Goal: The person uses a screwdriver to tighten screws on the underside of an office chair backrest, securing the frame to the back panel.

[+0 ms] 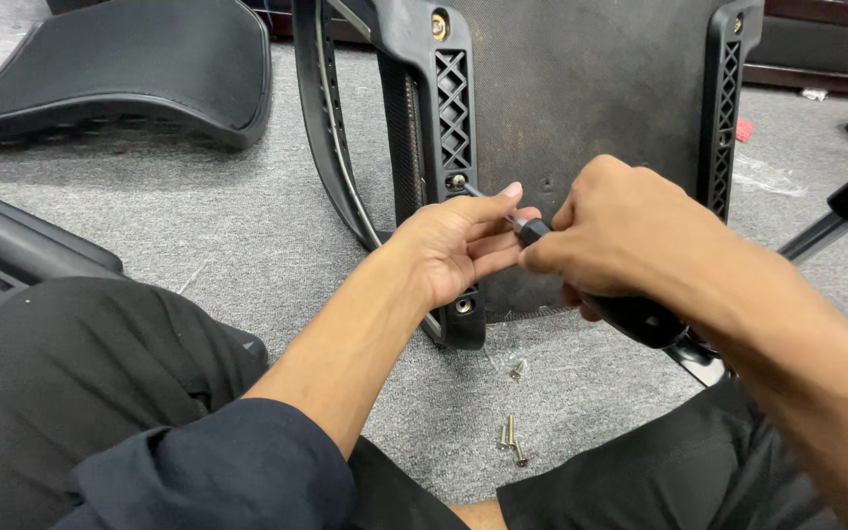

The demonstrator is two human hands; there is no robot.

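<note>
Head view: nearest, loose screws [512, 440] lie on the grey carpet [247, 226] between the person's knees. Above them the right hand [630, 240] wraps a black-handled screwdriver [640, 316], fingers closed round the grip, while the left hand [458, 245] pinches the shaft just behind the tip. The tip meets a bolt [456, 182] in the lattice bracket [451, 108] of a mesh chair back [581, 88]. Farther left lies a black seat shell [130, 69]; a small red scrap [744, 130] lies far right.
</note>
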